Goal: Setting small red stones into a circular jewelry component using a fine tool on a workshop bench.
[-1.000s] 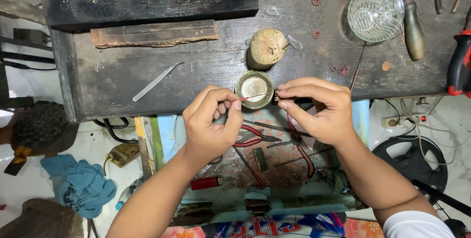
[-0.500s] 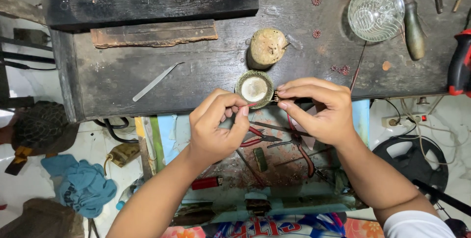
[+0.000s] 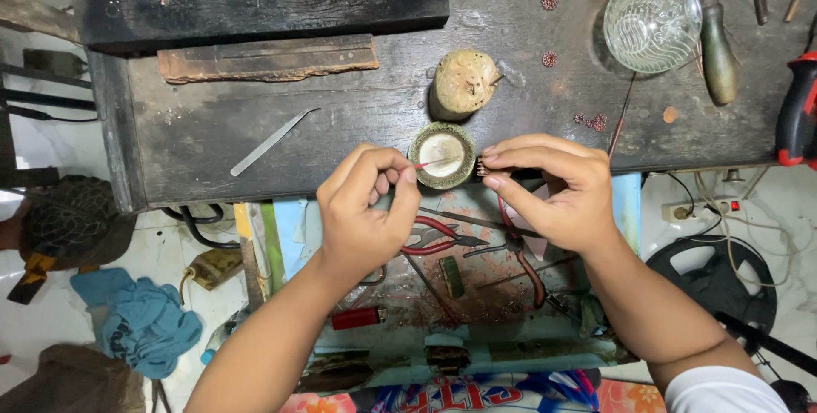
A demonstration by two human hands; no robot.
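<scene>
My left hand (image 3: 368, 209) pinches a thin red-tipped stick (image 3: 432, 163) whose tip reaches over a small round dish (image 3: 442, 156) of white paste at the front edge of the dark workbench (image 3: 357, 111). My right hand (image 3: 553, 190) is closed on a tiny dark metal piece (image 3: 482, 168), held just right of the dish. The two hands sit close together, with the dish between them.
Tweezers (image 3: 271, 140) lie left of the dish; a round stump-like block (image 3: 464, 83) stands behind it. A glass bowl (image 3: 652, 21), a wooden-handled tool (image 3: 717, 47) and a red-handled tool (image 3: 796, 115) sit at the right. Red pliers (image 3: 442, 238) lie in the tray below.
My left hand has shifted slightly, and the stick's tip now reaches over the white paste in the dish. My right hand has stayed in place.
</scene>
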